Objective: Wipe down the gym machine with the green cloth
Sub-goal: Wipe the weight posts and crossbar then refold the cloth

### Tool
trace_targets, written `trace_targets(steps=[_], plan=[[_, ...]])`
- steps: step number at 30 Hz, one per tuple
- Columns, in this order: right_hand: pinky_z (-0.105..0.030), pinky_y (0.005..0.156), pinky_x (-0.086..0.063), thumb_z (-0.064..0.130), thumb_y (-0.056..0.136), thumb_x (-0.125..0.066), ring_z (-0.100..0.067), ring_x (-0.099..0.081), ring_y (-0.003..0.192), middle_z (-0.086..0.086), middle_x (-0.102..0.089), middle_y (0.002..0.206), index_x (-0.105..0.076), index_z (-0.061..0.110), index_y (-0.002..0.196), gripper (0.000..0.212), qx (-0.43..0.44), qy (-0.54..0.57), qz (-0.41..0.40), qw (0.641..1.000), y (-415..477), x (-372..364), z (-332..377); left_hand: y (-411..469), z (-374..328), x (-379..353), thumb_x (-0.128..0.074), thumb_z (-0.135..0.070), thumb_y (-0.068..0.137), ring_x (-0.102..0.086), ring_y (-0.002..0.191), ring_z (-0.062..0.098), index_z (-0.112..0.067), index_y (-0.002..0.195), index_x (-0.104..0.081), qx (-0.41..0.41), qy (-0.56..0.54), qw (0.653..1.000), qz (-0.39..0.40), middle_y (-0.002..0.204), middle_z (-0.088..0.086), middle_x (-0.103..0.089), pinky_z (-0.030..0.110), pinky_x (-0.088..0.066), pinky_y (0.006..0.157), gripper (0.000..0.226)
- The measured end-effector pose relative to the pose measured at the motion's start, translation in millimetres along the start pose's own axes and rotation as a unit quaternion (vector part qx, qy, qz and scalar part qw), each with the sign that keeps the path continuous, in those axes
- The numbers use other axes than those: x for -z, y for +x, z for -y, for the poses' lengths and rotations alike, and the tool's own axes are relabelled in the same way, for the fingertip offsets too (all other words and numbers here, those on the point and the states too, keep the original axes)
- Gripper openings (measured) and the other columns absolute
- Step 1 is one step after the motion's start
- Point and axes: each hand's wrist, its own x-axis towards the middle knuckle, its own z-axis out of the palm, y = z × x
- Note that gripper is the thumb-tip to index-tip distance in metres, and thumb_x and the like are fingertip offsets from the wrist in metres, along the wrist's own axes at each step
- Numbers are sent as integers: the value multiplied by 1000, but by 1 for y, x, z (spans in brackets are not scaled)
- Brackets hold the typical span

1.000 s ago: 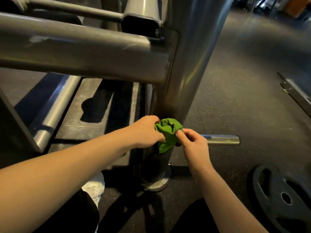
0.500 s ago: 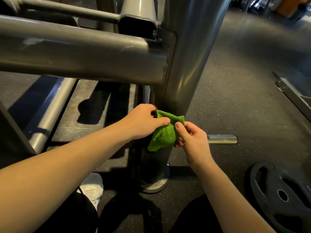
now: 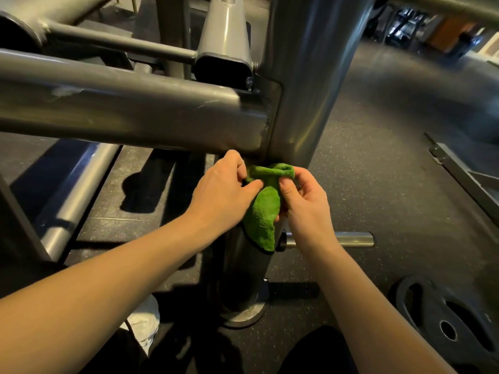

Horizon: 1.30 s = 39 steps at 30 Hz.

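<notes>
Both hands are on the green cloth, held right up against the thick upright post of the gym machine, just below where the big horizontal bar joins it. The left hand pinches the cloth's top edge between thumb and curled fingers. The right hand, at 3 o'clock from it, pinches the rolled top corner the same way (2 grips on 1 rag). The rest of the cloth hangs down in front of the post. A chrome peg juts from the post toward 3 o'clock. A black weight plate lies on the rubber floor at 5 o'clock.
</notes>
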Motion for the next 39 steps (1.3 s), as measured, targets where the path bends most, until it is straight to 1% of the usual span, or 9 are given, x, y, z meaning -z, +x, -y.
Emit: trace_targets(steps=[6,13,18,22,25,28,31,35,39], plan=[[-32,49,-50,19,109,-44,-19,-63,65,-7,-67,82,-59,10,106,18,36,-29,38,998,14,-3,46,3,-18,12,-68,-56,89,-65,86,5,-32,105,-59,-7,-94,996,10,93,-10,-67,36,-57,80,30],[-29,60,-56,13,106,-51,-18,-70,81,-9,-73,94,-70,13,112,21,125,-91,63,986,35,-8,110,38,-60,40,-75,-26,91,-67,86,5,-22,103,-66,-61,-165,983,-56,91,-8,-71,25,-56,79,15],[-22,64,-56,13,100,-63,-14,-72,82,-3,-75,92,-74,11,109,14,220,-140,-16,965,60,0,157,66,-97,59,-72,-24,93,-64,79,1,-22,99,-66,-86,-193,972,-104,86,-11,-67,9,-48,65,8],[-25,77,-60,10,98,-63,-11,-72,89,-1,-74,101,-72,9,116,20,277,-165,-120,939,85,7,188,97,-127,71,-68,-24,96,-62,82,3,-23,101,-64,-86,-222,958,-158,87,-12,-65,19,-49,70,7],[-39,104,-52,19,97,-59,-14,-61,118,4,-65,122,-65,18,129,33,320,-206,-183,906,112,11,208,127,-148,78,-66,-19,96,-63,84,8,-28,100,-61,-82,-260,940,-207,88,-12,-65,30,-55,75,12],[-48,120,-34,27,101,-51,-20,-38,145,-4,-46,154,-44,20,153,53,304,-243,-182,903,138,11,225,151,-172,83,-64,-16,97,-60,87,8,-25,110,-58,-86,-282,923,-247,98,-6,-64,19,-47,66,17],[-44,121,-34,31,105,-46,-16,-40,143,-1,-42,158,-25,22,161,61,280,-236,-141,920,149,8,231,170,-189,80,-63,-17,99,-61,100,14,-20,120,-59,-90,-299,911,-270,111,-2,-62,11,-37,65,22],[-48,123,-29,38,103,-46,-17,-28,152,3,-35,164,-21,26,162,65,285,-246,-151,914,153,8,227,183,-186,63,-59,-24,102,-53,112,16,-15,131,-65,-144,-226,916,-298,128,3,-59,15,-42,81,31],[-41,124,-28,37,105,-48,-15,-27,153,3,-32,165,-22,28,161,62,310,-266,-161,898,156,13,222,177,-166,39,-66,-22,98,-50,115,22,-11,118,-73,-228,-167,901,-328,134,9,-56,20,-40,92,24]])
